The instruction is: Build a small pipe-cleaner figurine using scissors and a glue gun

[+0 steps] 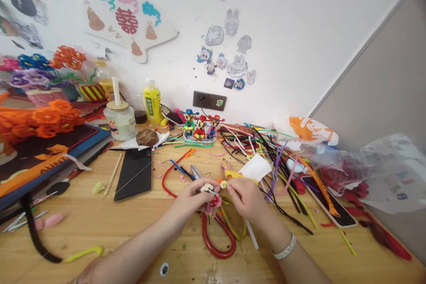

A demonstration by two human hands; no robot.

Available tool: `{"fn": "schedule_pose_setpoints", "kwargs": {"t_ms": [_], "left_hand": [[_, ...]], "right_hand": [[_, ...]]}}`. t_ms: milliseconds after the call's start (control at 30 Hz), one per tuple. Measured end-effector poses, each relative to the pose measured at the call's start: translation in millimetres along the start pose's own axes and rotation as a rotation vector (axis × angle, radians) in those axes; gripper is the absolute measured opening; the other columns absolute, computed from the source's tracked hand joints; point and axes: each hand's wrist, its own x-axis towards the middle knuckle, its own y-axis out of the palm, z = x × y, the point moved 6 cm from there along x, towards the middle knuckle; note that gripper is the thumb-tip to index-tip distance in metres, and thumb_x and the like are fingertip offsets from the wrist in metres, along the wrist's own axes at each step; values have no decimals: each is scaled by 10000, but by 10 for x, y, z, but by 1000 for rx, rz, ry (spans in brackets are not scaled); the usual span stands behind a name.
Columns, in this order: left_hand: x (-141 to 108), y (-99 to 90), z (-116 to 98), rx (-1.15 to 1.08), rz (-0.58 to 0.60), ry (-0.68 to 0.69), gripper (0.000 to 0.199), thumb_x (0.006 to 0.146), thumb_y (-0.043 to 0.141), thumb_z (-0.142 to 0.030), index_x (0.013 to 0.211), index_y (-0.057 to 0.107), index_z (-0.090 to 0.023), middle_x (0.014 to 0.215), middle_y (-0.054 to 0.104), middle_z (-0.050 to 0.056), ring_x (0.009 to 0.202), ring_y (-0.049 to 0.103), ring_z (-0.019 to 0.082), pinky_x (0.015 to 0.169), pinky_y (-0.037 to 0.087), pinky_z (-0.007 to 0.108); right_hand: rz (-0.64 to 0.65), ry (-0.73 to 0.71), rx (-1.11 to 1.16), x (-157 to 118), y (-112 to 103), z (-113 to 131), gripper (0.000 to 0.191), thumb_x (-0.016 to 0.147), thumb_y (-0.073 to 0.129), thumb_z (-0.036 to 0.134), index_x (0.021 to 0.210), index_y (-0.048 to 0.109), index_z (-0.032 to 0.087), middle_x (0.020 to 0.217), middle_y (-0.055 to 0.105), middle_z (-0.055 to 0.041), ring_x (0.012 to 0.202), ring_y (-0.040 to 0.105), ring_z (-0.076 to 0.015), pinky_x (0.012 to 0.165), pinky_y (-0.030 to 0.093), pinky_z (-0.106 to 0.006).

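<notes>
Near the middle of the table, my left hand (193, 195) is closed round a small pink and white figure (214, 199). My right hand (244, 197) pinches a small pale yellow piece (223, 184) against the figure's upper right side. Beneath both hands lie scissors with red loop handles (218, 255); their blade tips point up and left past my left hand. Yellow handles (244, 233) show below my right hand. Three finished-looking small figures (200, 128) stand on a dish behind. The fingertips partly hide the held figure.
Loose pipe cleaners (276, 164) spread over the right back. A black phone (135, 173) lies left of my hands, another phone (329, 202) at the right. A glass jar (120, 122) and a yellow bottle (152, 101) stand at the back left. Plastic bags (396, 173) lie far right.
</notes>
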Motion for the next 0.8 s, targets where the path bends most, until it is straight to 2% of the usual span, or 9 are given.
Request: {"fn": "schedule_pose_setpoints", "kwargs": {"t_ms": [333, 433, 600, 800], "left_hand": [[1, 3, -4, 33, 12, 20, 214, 612, 586, -176, 825, 593, -162, 675, 628, -1, 625, 586, 147, 563, 457, 249], [-4, -26, -48, 88, -45, 73, 189, 591, 606, -187, 778, 602, -162, 677, 617, -6, 635, 571, 150, 578, 459, 253], [-25, -58, -159, 172, -126, 238, 170, 575, 633, -203, 740, 616, -165, 682, 587, -17, 643, 536, 144, 600, 440, 242], [-69, -15, -195, 261, -105, 310, 163, 606, 615, -176, 768, 622, -156, 705, 583, -2, 664, 510, 145, 617, 411, 234]], "right_hand": [[-147, -130, -266, 6, -84, 97, 252, 842, 353, 193, 667, 533, 172, 571, 524, -32, 559, 456, -156, 537, 283, -269], [-129, -118, -226, 18, -108, 108, 223, 846, 352, 199, 766, 557, 162, 650, 559, -59, 631, 476, -178, 581, 322, -287], [-145, -91, -94, 7, -164, 112, 210, 833, 368, 249, 903, 537, 145, 785, 580, -88, 751, 477, -215, 643, 369, -335], [-185, -27, 25, 8, -172, 98, 156, 825, 436, 280, 875, 534, 169, 785, 588, -58, 765, 475, -202, 659, 380, -330]]}}
